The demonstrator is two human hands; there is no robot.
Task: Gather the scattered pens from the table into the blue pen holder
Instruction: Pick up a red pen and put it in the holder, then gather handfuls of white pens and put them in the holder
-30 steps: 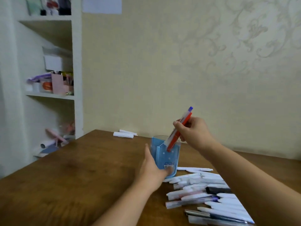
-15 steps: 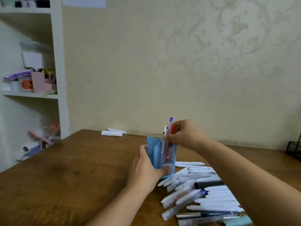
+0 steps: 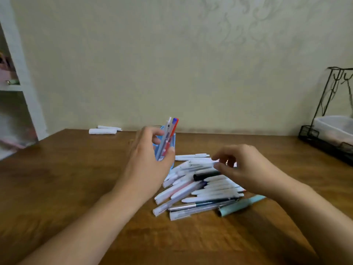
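Observation:
The blue pen holder [image 3: 172,139] stands upright on the wooden table [image 3: 66,178], and my left hand [image 3: 148,165] grips it from the near side, covering most of it. A red pen with a blue cap [image 3: 174,126] and a white pen [image 3: 168,125] stick out of its top. To its right lies a pile of several pens [image 3: 200,190], mostly white, with a black one [image 3: 206,175] and a teal one [image 3: 238,205]. My right hand [image 3: 248,169] hovers low over the pile, thumb and forefinger pinching the end of a white pen [image 3: 200,163] that lies on top.
Two white rolls [image 3: 103,131] lie at the table's far edge by the wall. A black wire rack [image 3: 324,134] holding a white tub stands at the far right. A white shelf unit [image 3: 21,87] is at the left.
My right hand has let go of the red pen, which now stands in the holder, and dropped to the pile on the right. The view has swung right and down.

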